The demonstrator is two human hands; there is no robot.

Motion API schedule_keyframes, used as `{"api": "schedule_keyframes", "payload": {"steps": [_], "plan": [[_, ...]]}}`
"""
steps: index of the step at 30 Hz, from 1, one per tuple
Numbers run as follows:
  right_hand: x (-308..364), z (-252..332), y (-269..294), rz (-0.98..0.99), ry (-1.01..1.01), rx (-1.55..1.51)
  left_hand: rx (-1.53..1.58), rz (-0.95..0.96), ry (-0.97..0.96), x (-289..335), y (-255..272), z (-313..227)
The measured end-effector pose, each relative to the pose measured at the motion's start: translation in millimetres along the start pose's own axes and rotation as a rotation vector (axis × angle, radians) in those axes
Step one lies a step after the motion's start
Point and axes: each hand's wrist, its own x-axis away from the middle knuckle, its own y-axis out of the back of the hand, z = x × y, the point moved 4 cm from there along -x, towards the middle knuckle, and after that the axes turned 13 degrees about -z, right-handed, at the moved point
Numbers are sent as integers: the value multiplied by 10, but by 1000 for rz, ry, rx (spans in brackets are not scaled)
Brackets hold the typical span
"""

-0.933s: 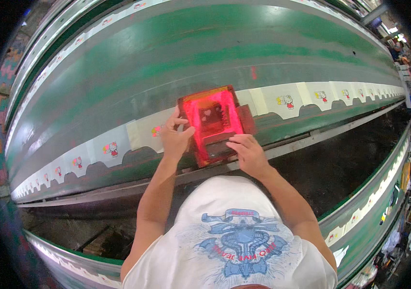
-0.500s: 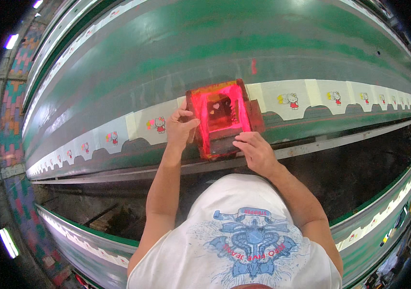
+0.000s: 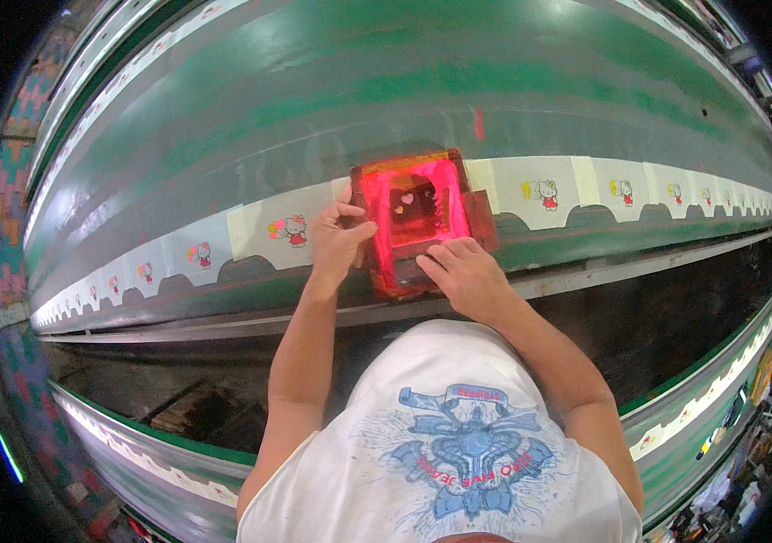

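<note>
A screen-printing frame [image 3: 374,271], stained red and bright pink, lies tilted slightly over the strip of pale printed pieces. Small heart shapes show in its dark middle window. My left hand [image 3: 339,237] is closed on the frame's left side, thumb on top and fingers around the edge. At the frame's near end, my right hand [image 3: 469,276] is closed, fingertips pinched at a dark flat bar [image 3: 408,269] that looks like a squeegee; my fingers partly hide it. Left of the frame, a pale piece [image 3: 263,237] bears a cartoon cat with balloons.
A long green table [image 3: 313,118] carries a row of scallop-edged printed pieces [image 3: 544,195] running left and right. A metal rail [image 3: 585,271] follows its near edge. Another green table [image 3: 146,452] stands behind me. Colored paving [image 3: 19,217] lies at far left.
My right hand has slid left along the frame's near end, from its right corner toward the middle. My left hand keeps its hold, and the view has shifted slightly.
</note>
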Motion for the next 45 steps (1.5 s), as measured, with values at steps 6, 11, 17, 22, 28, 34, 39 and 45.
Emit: {"api": "schedule_keyframes", "payload": {"steps": [6,11,17,22,28,34,39,45], "plan": [[-397,-358,36,308,-66,15,69,-10,-32,-19,-26,82],[-833,-748,-118,120,-85,24,-119,-33,-115,-46,1,133],[-931,-875,-245,-24,-72,55,-175,-18,-196,-41,-24,99],[-570,-541,-303,-67,-29,111,-220,-38,-119,-17,16,121],[-74,-22,-267,-24,-50,101,-240,-44,-107,-51,51,189],[110,106,-148,-31,-94,25,-262,-43,-154,-70,48,176],[192,6,-51,-158,-114,-62,-342,-62,-176,-41,9,0],[557,-294,183,-314,-175,-169,-245,-47,-286,57,-379,-78]]}}
